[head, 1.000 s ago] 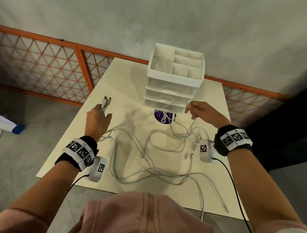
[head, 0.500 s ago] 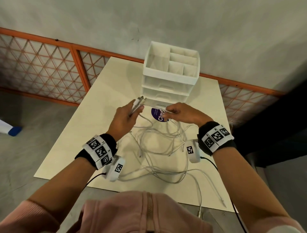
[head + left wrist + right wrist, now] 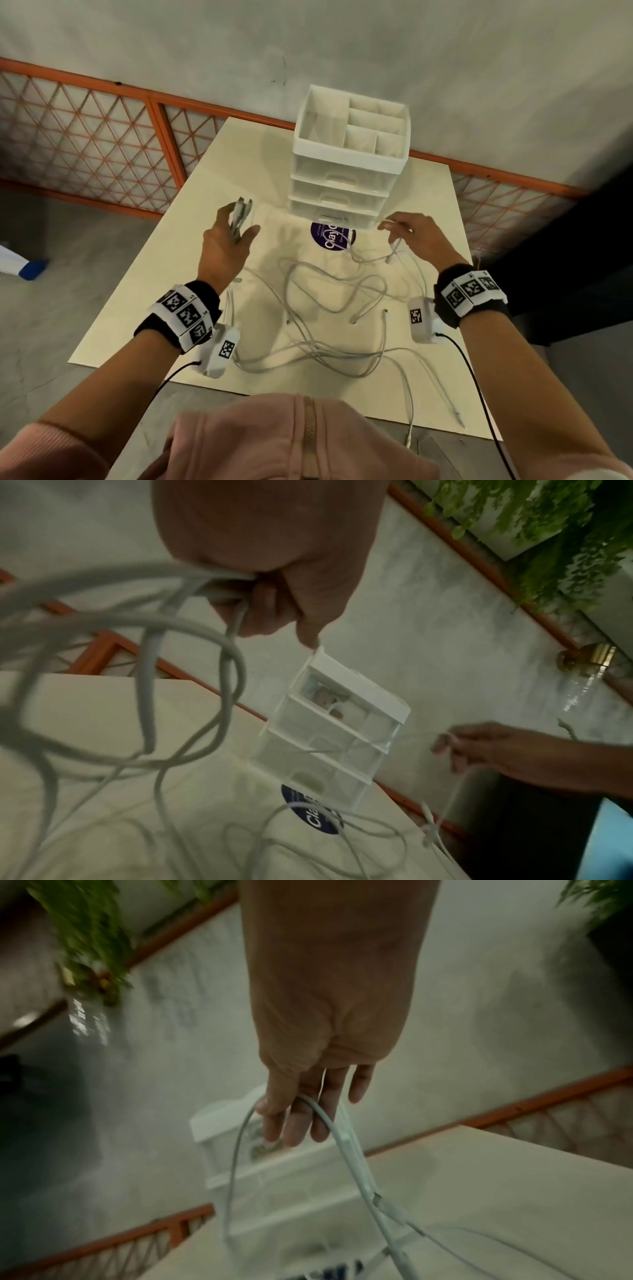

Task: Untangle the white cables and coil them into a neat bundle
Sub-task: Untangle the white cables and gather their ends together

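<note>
Untangling step: left hand (image 3: 227, 240) grips gathered cable ends (image 3: 241, 214); right hand (image 3: 416, 236) pinches one strand (image 3: 346, 1146). Next: draw it free of the tangle (image 3: 325, 308) mid-table (image 3: 144, 301).

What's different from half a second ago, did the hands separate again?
Yes. The left hand swung back left with its gripped cable ends; the right hand pulled right, pinching one white cable. The drawer organizer and table are unchanged.
</note>
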`<state>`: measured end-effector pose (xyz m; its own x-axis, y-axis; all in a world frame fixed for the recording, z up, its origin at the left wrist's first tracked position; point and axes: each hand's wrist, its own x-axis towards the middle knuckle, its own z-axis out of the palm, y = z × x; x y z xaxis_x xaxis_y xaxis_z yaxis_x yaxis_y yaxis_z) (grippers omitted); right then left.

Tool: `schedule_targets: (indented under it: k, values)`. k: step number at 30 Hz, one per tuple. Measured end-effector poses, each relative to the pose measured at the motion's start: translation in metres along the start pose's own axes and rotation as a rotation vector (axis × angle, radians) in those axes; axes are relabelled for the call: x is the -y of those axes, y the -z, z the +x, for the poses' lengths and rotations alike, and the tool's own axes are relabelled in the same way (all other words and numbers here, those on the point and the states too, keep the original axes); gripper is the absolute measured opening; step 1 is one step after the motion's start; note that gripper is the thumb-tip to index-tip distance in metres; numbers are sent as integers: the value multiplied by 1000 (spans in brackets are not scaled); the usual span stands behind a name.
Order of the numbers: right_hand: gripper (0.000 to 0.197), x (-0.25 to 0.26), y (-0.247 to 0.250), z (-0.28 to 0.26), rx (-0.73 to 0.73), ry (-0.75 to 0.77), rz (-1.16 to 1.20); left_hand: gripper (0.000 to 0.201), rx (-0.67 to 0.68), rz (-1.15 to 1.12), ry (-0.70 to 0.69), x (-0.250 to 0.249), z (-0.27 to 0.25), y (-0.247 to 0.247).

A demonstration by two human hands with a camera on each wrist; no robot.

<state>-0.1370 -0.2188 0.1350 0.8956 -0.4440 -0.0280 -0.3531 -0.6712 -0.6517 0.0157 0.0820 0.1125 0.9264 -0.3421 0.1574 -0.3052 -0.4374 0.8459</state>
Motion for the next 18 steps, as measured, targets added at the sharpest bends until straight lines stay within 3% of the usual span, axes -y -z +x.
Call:
schedule_targets:
  k: [5,9,12,16,18]
  values:
    - [23,70,3,0,233,172,69,55,239,-111,-272,-32,-7,-19]
    - [17,101,1,-2,304,224,152,31,399,-136,-292,-44,-9,-33]
    - [18,93,2,-3,312,182,102,13,326,-79,-361,-38,-9,-33]
    - [33,49,-1,-14,347,38,-74,19,186,11,-411,-26,-1,-12]
    - [33,25,-1,-24,329,4,-15,23,216,72,-354,-19,1,2]
